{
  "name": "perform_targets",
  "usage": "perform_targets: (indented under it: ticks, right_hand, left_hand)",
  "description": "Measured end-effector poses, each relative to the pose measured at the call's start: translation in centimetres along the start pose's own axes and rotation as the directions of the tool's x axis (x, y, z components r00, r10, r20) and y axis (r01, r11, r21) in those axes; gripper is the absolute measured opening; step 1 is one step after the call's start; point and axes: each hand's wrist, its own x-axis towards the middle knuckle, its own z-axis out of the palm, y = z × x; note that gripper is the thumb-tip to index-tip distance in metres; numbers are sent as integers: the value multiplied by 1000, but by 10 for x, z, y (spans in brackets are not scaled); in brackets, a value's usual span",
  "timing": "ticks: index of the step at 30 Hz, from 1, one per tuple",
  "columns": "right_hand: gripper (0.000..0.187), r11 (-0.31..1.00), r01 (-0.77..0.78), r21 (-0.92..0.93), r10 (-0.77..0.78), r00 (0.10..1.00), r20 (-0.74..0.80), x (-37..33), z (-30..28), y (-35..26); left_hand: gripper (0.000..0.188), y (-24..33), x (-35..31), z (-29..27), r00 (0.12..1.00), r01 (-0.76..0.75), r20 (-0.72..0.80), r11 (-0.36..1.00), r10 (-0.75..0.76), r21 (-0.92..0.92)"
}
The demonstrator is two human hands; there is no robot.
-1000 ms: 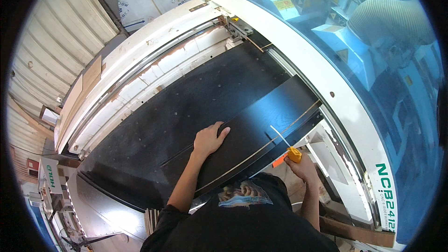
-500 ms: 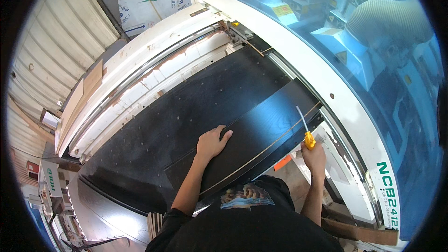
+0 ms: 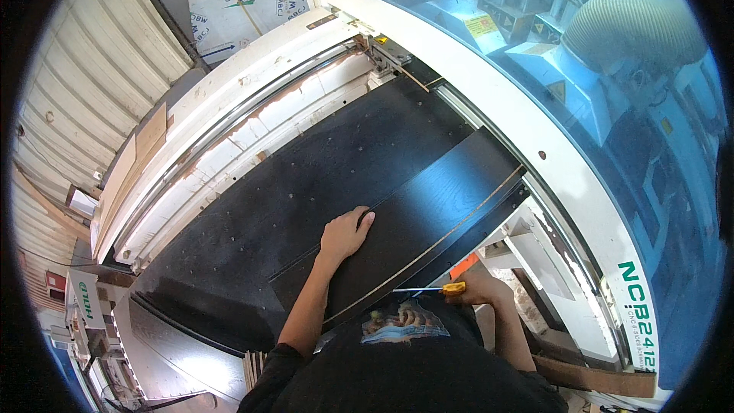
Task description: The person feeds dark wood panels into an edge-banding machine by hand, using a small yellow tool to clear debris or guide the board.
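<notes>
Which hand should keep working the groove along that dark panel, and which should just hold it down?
Probably the right hand: it grips the yellow-handled tool, whose blade lies by the groove. The left hand presses flat on the dark panel, well placed to steady it.

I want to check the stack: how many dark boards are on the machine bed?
2. A large dark board lies on the bed; a narrower one rests on it, under the left hand. Others beneath may be hidden.

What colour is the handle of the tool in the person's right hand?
Yellow-orange. The tool's handle shows in the head view, gripped by the right hand.
</notes>
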Motion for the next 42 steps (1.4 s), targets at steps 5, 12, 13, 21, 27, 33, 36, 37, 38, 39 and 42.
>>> perform_targets:
  ticks: [5, 12, 13, 21, 27, 33, 36, 37, 38, 39, 42]
  right_hand:
    - [46, 994, 106, 15, -107, 991, 84, -6, -19, -38]
    - [42, 978, 155, -138, -133, 979, 154, 4, -38, -82]
    - [42, 976, 160, -150, -138, 980, 142, 7, -37, -84]
    - [45, 980, 194, -39, -192, 980, 47, 11, -36, -66]
    - [40, 864, 446, 233, -406, 891, -202, -15, -52, -51]
    - [35, 717, 599, 358, -528, 801, -282, -19, -48, -76]
    - [40, 781, 548, 300, -503, 836, -218, -26, -49, -99]
    - [52, 867, 473, 159, -431, 870, -242, -24, -42, -103]
    - [54, 900, 411, 147, -368, 896, -250, -25, -43, -108]
    - [56, 929, 344, 136, -302, 918, -258, -31, -47, -116]
    - [65, 977, 150, 154, -80, 918, -389, -27, -47, -109]
  left_hand:
    - [52, -2, 1, 1, 1000, 7, 16, 1000, -7, 28]
    - [55, 0, 4, -2, 998, 30, 51, 999, -32, 43]
    - [55, 0, 4, -2, 998, 30, 55, 999, -32, 43]
    - [56, 5, 4, -6, 994, 54, 98, 998, -57, 30]
    - [53, 3, 3, 0, 999, 35, 13, 997, -36, 63]
    - [53, 3, 1, -1, 999, 31, 7, 998, -31, 61]
    - [53, 5, 2, 0, 999, 49, 16, 995, -50, 82]
    - [54, 7, 2, -1, 998, 53, 25, 995, -55, 80]
    - [54, 8, 2, -4, 998, 57, 35, 995, -60, 78]
    - [55, 10, 2, -5, 997, 61, 46, 995, -64, 73]
    - [55, 5, 3, -2, 998, 48, 44, 997, -50, 57]
